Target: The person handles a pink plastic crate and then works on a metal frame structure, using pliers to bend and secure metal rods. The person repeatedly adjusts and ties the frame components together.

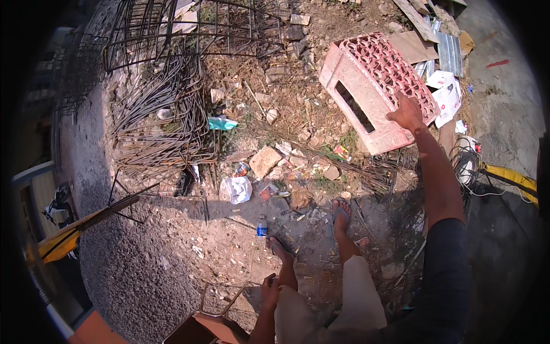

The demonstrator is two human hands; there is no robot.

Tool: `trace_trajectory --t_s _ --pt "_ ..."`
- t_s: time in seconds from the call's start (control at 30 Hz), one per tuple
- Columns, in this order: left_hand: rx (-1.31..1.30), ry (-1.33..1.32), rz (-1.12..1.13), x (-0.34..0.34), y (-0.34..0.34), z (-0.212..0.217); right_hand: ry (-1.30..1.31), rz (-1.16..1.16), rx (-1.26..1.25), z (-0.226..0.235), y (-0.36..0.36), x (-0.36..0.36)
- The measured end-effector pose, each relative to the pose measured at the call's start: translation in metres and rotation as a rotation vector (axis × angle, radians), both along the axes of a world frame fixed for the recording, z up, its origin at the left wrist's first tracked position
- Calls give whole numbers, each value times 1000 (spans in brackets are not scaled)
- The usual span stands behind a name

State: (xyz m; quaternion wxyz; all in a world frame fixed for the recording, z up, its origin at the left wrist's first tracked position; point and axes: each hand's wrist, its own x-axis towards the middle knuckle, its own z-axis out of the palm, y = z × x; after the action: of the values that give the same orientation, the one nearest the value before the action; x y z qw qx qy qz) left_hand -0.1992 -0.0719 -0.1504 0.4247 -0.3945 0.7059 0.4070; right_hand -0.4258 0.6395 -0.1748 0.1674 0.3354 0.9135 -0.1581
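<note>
A faded pink-red plastic crate (pixel 358 83) stands tilted at the upper right, its lattice face up and a long handle slot in the side toward me. My right hand (pixel 408 113) is closed on the crate's near edge, thumb toward the slotted side and fingertips over the lattice. My left hand (pixel 270 291) hangs beside my left knee, with loosely parted fingers and nothing seen in it. Below that hand is part of a brown seat with thin metal legs (pixel 215 321).
Bent steel bars (pixel 166 114) lie heaped at left, below a rebar cage (pixel 189 40). A small blue-labelled bottle (pixel 262 226) stands before my left foot. Stones, white paper (pixel 236 189) and litter cover the ground. Tangled cables (pixel 467 163) and a yellow strip (pixel 513 180) are at right.
</note>
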Motion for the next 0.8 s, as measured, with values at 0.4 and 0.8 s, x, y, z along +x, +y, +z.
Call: trace_trajectory --t_s 0.4,0.8 --pt "246 -98 -307 -64 -119 19 109 -402 -26 235 -225 231" --pt "-17 19 -853 -106 -277 -41 -152 -970 93 73 -514 473"
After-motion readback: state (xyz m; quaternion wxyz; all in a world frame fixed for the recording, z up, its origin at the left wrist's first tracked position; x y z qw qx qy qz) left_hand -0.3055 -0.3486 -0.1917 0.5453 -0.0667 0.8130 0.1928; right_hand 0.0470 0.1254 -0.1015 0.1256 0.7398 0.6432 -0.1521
